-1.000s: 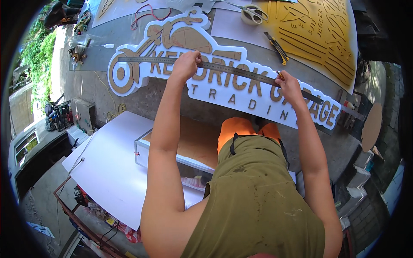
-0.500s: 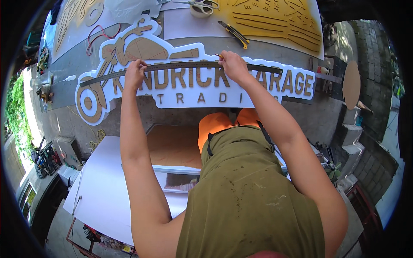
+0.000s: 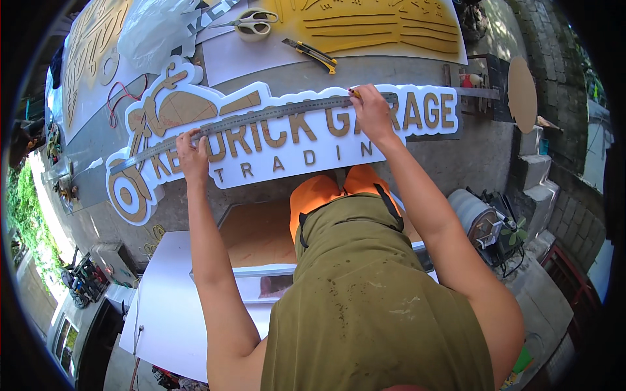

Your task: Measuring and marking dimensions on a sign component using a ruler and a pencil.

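A long metal ruler [image 3: 274, 111] lies slantwise across a white sign board [image 3: 300, 146] with raised brown letters and a motorcycle shape [image 3: 186, 107]. My left hand [image 3: 193, 156] grips the ruler's lower edge near the motorcycle, thumb and fingers closed on it. Toward the ruler's right end, my right hand [image 3: 374, 116] pinches a short yellow pencil [image 3: 355, 94], its tip at the ruler's upper edge. The hand covers part of the upper row of letters. The ruler's left end rests by the round wheel shape [image 3: 130, 195].
Beyond the sign lie a yellow-black utility knife [image 3: 312, 55], scissors [image 3: 251, 26], a red cord [image 3: 124, 98] and a yellow-painted sheet [image 3: 372, 29]. A brown oval board [image 3: 522, 94] stands at the right. Below the sign are a brown panel [image 3: 257, 228] and a white sheet [image 3: 166, 306].
The view has turned, so the sign now slants down to the left. My right hand, with the pencil, has moved rightward along the ruler; my left hand sits slightly farther right over the letters.
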{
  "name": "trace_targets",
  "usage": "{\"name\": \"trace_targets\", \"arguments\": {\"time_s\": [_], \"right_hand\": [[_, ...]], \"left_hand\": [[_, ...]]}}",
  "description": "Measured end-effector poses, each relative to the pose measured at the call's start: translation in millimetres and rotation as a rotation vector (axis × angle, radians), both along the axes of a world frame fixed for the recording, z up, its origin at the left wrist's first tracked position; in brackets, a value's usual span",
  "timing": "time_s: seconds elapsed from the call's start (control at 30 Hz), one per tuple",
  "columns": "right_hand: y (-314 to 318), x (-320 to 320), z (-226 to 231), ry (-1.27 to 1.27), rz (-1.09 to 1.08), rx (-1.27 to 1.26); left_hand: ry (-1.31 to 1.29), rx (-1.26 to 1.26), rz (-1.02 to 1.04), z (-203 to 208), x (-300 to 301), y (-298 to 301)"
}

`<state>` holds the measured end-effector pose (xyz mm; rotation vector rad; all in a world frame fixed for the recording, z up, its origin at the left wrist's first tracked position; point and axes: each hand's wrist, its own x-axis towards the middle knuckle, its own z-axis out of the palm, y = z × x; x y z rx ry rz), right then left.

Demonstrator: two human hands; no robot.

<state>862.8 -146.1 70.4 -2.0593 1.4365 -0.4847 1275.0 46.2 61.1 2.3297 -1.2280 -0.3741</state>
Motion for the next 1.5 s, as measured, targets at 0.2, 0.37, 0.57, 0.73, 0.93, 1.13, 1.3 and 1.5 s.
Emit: {"name": "trace_targets", "arguments": {"time_s": [0.2,0.37,0.57,0.73,0.93,1.13,1.3,1.5], "right_hand": [[-13,-104,-17,0.122,-0.226,0.051],[-19,-110,-28,0.014,-0.242,0.093],[-26,-110,-28,-0.087,-0.264,0.103],[-28,-115,-25,-0.108,-0.229,0.177],[-31,-119,-29,-0.110,-0.131,0.130],[-31,-123,-34,-0.079,-0.089,0.143],[-34,-122,-33,-0.094,-0.099,0.142],[-34,-121,-35,-0.109,-0.104,0.120]], "left_hand": [[-0.080,-0.073,-0.284,12,-114,-46],[-0.051,-0.137,-0.467,4,-181,-94],[0.000,-0.114,-0.535,-8,-224,-127],[0.025,-0.055,-0.550,-15,-236,-131],[-0.011,-0.046,-0.542,-20,-237,-135],[0.031,-0.054,-0.534,-27,-237,-134],[0.041,-0.054,-0.514,-24,-236,-136],[0.057,-0.035,-0.499,-26,-236,-137]]}}
